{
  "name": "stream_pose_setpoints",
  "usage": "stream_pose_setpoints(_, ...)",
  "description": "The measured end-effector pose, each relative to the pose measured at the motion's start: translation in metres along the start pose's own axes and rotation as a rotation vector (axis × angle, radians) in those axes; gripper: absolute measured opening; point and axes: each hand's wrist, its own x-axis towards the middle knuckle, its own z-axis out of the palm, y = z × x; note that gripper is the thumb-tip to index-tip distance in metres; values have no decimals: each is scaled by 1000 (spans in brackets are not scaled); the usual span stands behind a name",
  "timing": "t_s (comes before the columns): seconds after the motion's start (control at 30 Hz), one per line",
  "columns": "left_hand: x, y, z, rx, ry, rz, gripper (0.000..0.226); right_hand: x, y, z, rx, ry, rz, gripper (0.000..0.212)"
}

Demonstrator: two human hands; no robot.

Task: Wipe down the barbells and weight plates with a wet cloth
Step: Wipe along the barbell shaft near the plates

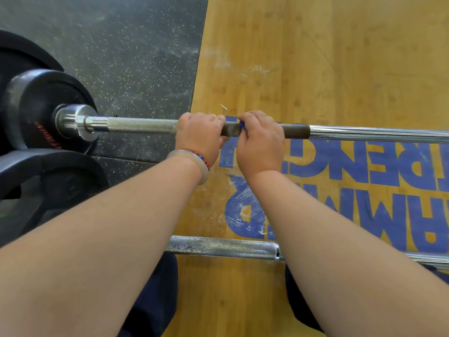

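**Desk:** What's at far left?

**Photographer:** Black weight plates loaded on the barbell, above speckled rubber floor. I can't tell whether they've been wiped.

**Desk:** And the hands?

**Photographer:** Mid-shaft, close together. The left hand, bracelets at the wrist, is wrapped around the knurled bar. The right hand, just beside it, is curled over the bar, a sliver of blue cloth showing at its fingers.

**Desk:** Progress?

**Photographer:** Early, by my reading. The bar looks darker, probably damp, between the hands and just right of them. The knurling toward the plates and the chrome farther right look dry. A second barbell lies nearer on the wooden platform, apparently unwiped.
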Motion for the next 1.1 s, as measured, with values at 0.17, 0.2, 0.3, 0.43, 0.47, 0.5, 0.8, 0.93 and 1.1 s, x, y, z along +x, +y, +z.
stream_pose_setpoints(0.17, 0, 2, -8, 3, -46, -38, 19, 9, 20, -17, -114, -29, 25, 27)
stream_pose_setpoints(0.2, 0, 0, -10, -9, -73, -31, 19, 13, 26, -23, -130, -5, 183, 30)
stream_pose_setpoints(0.3, -3, -10, -15, -43, -153, -1, 38, 17, 43, -35, -140, 72, 531, 32)
stream_pose_setpoints(0.43, -3, -25, -20, -64, -180, 6, 17, 11, 23, -25, -27, -18, 327, 32)
stream_pose_setpoints(0.47, -1, -27, -22, -42, -190, 11, 12, 7, 10, -18, 4, -60, 213, 32)
stream_pose_setpoints(0.5, 1, -27, -24, -9, -202, 15, 12, 3, -2, -11, 26, -105, 120, 31)
stream_pose_setpoints(0.8, -3, -25, -16, 53, -95, 33, 12, 19, 36, -40, -119, -55, 457, 38)
stream_pose_setpoints(0.93, -11, -25, -3, 19, 25, 40, 15, 4, 12, -15, -2, -12, 242, 38)
stream_pose_setpoints(1.1, -13, -29, 10, 1, 120, 102, 21, -11, -17, 6, -2, -217, -34, 37)
